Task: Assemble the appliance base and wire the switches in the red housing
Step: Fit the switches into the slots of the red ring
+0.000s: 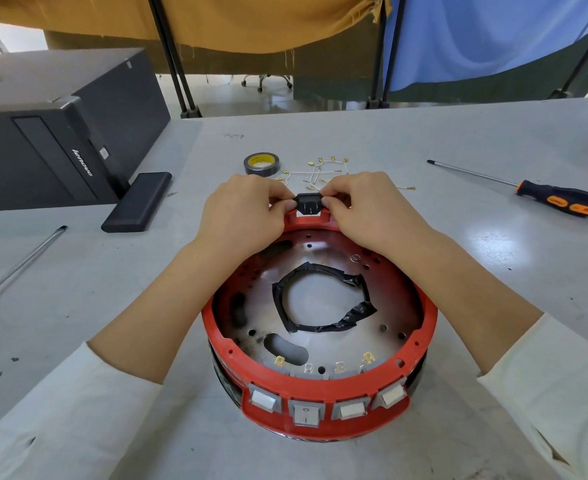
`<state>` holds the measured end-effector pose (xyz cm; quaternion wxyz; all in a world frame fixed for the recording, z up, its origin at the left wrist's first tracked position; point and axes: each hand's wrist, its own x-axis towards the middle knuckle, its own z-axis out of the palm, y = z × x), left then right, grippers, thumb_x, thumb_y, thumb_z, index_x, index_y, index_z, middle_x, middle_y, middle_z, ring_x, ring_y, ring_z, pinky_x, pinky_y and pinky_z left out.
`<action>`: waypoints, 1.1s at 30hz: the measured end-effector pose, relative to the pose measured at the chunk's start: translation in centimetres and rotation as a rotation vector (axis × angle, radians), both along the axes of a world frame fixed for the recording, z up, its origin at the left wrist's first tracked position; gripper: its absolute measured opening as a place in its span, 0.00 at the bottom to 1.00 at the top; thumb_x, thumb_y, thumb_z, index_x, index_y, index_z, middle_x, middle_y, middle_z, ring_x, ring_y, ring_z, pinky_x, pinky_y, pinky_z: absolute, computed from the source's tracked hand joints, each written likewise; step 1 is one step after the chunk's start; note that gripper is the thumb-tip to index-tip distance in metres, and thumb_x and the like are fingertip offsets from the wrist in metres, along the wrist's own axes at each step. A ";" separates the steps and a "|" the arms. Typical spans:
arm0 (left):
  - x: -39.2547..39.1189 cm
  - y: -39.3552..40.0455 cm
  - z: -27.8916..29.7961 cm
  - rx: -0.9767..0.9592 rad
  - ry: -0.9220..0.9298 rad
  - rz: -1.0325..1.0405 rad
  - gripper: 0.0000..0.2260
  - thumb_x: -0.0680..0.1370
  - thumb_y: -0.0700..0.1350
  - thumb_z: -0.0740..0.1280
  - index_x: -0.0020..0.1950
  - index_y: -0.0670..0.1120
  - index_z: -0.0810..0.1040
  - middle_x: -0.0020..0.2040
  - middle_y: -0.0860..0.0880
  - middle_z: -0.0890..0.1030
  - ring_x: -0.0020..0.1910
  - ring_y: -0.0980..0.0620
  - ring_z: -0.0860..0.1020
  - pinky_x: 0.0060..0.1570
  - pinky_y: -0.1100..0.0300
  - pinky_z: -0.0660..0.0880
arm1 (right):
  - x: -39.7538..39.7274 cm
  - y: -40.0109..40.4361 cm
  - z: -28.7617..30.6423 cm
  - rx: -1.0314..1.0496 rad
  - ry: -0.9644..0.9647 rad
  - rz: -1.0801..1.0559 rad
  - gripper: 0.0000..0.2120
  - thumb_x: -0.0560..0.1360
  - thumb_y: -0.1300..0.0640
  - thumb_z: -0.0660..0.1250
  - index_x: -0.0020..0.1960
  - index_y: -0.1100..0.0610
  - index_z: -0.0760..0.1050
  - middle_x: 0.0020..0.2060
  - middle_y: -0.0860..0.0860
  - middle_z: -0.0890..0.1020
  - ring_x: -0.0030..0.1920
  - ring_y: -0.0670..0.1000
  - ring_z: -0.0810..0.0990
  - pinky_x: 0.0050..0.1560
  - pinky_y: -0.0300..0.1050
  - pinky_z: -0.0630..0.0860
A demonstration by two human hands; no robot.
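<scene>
A round red housing (320, 389) sits upside down on the grey table, with a metal plate (386, 306) inside and black tape round its centre hole. Several white rocker switches (306, 414) line its near wall, their brass terminals poking up inside. At the far rim, a small black power socket (308, 201) sits at a notch in the red wall. My left hand (247, 213) pinches its left end and my right hand (372, 209) pinches its right end. Short white wires with brass terminals (323, 171) lie just beyond my hands.
A roll of black tape (262, 163) lies by the wires. An orange-and-black screwdriver (542, 195) lies at the right, and another long tool shaft (18, 268) at the left. A black computer case (53, 129) and a flat black box (138, 206) stand at the far left.
</scene>
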<state>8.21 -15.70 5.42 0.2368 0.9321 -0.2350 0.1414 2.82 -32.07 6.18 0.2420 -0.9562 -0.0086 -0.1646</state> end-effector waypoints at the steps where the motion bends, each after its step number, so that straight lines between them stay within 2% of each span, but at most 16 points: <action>1: 0.0 0.0 0.0 -0.001 0.007 0.005 0.06 0.75 0.50 0.68 0.48 0.56 0.84 0.41 0.49 0.84 0.45 0.44 0.80 0.40 0.57 0.72 | 0.0 0.0 0.0 0.000 -0.001 0.001 0.10 0.77 0.59 0.63 0.54 0.55 0.81 0.47 0.54 0.83 0.47 0.52 0.77 0.44 0.40 0.67; 4: 0.1 0.0 0.1 0.006 0.019 0.019 0.06 0.75 0.51 0.68 0.48 0.57 0.84 0.43 0.50 0.84 0.46 0.45 0.80 0.42 0.55 0.74 | 0.0 -0.1 0.0 0.008 -0.001 0.006 0.10 0.77 0.59 0.63 0.54 0.56 0.81 0.47 0.54 0.83 0.44 0.50 0.76 0.41 0.38 0.65; 8: -0.2 0.0 0.0 0.024 -0.028 0.021 0.07 0.76 0.50 0.66 0.48 0.58 0.84 0.41 0.50 0.84 0.44 0.45 0.79 0.37 0.58 0.67 | 0.2 0.0 -0.2 0.028 0.036 0.028 0.09 0.77 0.60 0.62 0.54 0.56 0.79 0.47 0.52 0.82 0.49 0.52 0.77 0.45 0.39 0.67; 10: -0.3 0.1 0.0 0.014 -0.031 0.021 0.07 0.76 0.50 0.66 0.49 0.58 0.83 0.41 0.50 0.84 0.44 0.45 0.79 0.37 0.57 0.68 | 0.2 0.1 -0.4 0.074 0.053 0.031 0.08 0.77 0.60 0.62 0.53 0.55 0.78 0.47 0.51 0.81 0.49 0.50 0.77 0.47 0.39 0.68; 12: -0.4 0.1 0.1 -0.047 -0.021 0.016 0.07 0.77 0.50 0.65 0.51 0.57 0.83 0.42 0.50 0.84 0.45 0.45 0.79 0.41 0.55 0.73 | 0.2 0.2 -0.3 0.180 0.032 0.029 0.07 0.77 0.60 0.62 0.50 0.54 0.77 0.46 0.50 0.82 0.48 0.48 0.78 0.49 0.39 0.70; 15: -0.5 0.0 0.5 -0.219 0.060 -0.021 0.06 0.77 0.50 0.66 0.49 0.57 0.83 0.41 0.52 0.84 0.44 0.49 0.81 0.46 0.51 0.76 | 0.1 0.2 0.3 0.496 -0.039 0.082 0.07 0.78 0.60 0.61 0.46 0.50 0.75 0.41 0.48 0.84 0.43 0.42 0.82 0.48 0.35 0.74; 18: -0.7 -0.2 0.4 -0.160 0.112 -0.066 0.06 0.77 0.51 0.66 0.47 0.57 0.83 0.40 0.54 0.84 0.45 0.51 0.81 0.47 0.51 0.77 | -0.2 -0.1 0.4 0.621 -0.093 0.192 0.05 0.76 0.56 0.67 0.48 0.47 0.78 0.41 0.45 0.84 0.44 0.41 0.82 0.51 0.40 0.77; 20: -0.6 -0.1 0.4 -0.153 0.130 -0.074 0.06 0.77 0.50 0.66 0.47 0.57 0.83 0.41 0.53 0.84 0.45 0.51 0.81 0.47 0.51 0.77 | -0.4 -0.1 0.4 0.616 -0.061 0.253 0.13 0.70 0.56 0.73 0.52 0.43 0.77 0.44 0.44 0.84 0.48 0.42 0.82 0.54 0.42 0.78; 22: -0.6 0.0 0.6 -0.243 0.178 -0.094 0.06 0.77 0.49 0.67 0.44 0.57 0.83 0.40 0.52 0.84 0.43 0.49 0.80 0.47 0.50 0.77 | -0.4 -0.2 0.3 0.639 -0.020 0.290 0.23 0.66 0.60 0.77 0.56 0.45 0.73 0.46 0.45 0.84 0.50 0.44 0.82 0.56 0.44 0.78; 23: -0.5 0.0 0.6 -0.300 0.202 -0.106 0.06 0.77 0.48 0.67 0.43 0.57 0.83 0.38 0.52 0.84 0.42 0.48 0.80 0.46 0.50 0.76 | -0.3 -0.2 0.2 0.652 -0.019 0.286 0.24 0.65 0.62 0.77 0.55 0.47 0.72 0.46 0.45 0.83 0.50 0.44 0.82 0.56 0.45 0.77; 25: -0.3 0.1 0.6 -0.338 0.234 -0.142 0.08 0.77 0.47 0.67 0.41 0.58 0.83 0.35 0.54 0.83 0.37 0.50 0.79 0.42 0.50 0.74 | -0.2 -0.1 0.3 0.668 -0.046 0.238 0.21 0.66 0.63 0.77 0.51 0.48 0.72 0.44 0.45 0.83 0.48 0.43 0.82 0.55 0.44 0.78; 27: -0.4 0.1 0.7 -0.276 0.259 -0.197 0.12 0.77 0.48 0.67 0.36 0.62 0.80 0.29 0.59 0.79 0.31 0.58 0.75 0.36 0.54 0.71 | -0.3 -0.1 0.4 0.677 -0.080 0.210 0.16 0.67 0.62 0.76 0.49 0.49 0.75 0.42 0.46 0.84 0.45 0.42 0.82 0.51 0.39 0.79; 28: -0.4 0.1 0.7 -0.256 0.278 -0.216 0.14 0.78 0.47 0.67 0.36 0.64 0.80 0.30 0.60 0.80 0.32 0.60 0.76 0.38 0.55 0.72 | -0.3 -0.1 0.4 0.675 -0.100 0.213 0.14 0.68 0.63 0.74 0.50 0.50 0.76 0.42 0.46 0.84 0.44 0.42 0.82 0.49 0.37 0.78; 29: -0.2 0.1 0.5 -0.252 0.294 -0.221 0.13 0.78 0.44 0.67 0.41 0.64 0.81 0.35 0.60 0.82 0.38 0.61 0.78 0.45 0.55 0.75 | -0.4 -0.1 0.4 0.653 -0.119 0.218 0.14 0.70 0.64 0.72 0.52 0.51 0.77 0.42 0.45 0.83 0.44 0.42 0.82 0.48 0.36 0.78; 31: 0.0 0.0 0.2 -0.286 0.290 -0.195 0.13 0.78 0.38 0.65 0.55 0.55 0.82 0.44 0.59 0.83 0.49 0.59 0.80 0.57 0.60 0.74 | -0.6 -0.1 0.4 0.558 -0.128 0.219 0.17 0.71 0.65 0.69 0.55 0.48 0.78 0.45 0.45 0.81 0.45 0.44 0.81 0.51 0.37 0.78; 33: 0.0 -0.1 0.1 -0.360 0.271 -0.168 0.15 0.78 0.36 0.64 0.59 0.52 0.80 0.44 0.60 0.82 0.50 0.58 0.81 0.57 0.64 0.73 | -0.6 0.0 0.3 0.433 -0.081 0.230 0.21 0.71 0.65 0.68 0.57 0.44 0.77 0.48 0.48 0.79 0.49 0.46 0.79 0.55 0.39 0.76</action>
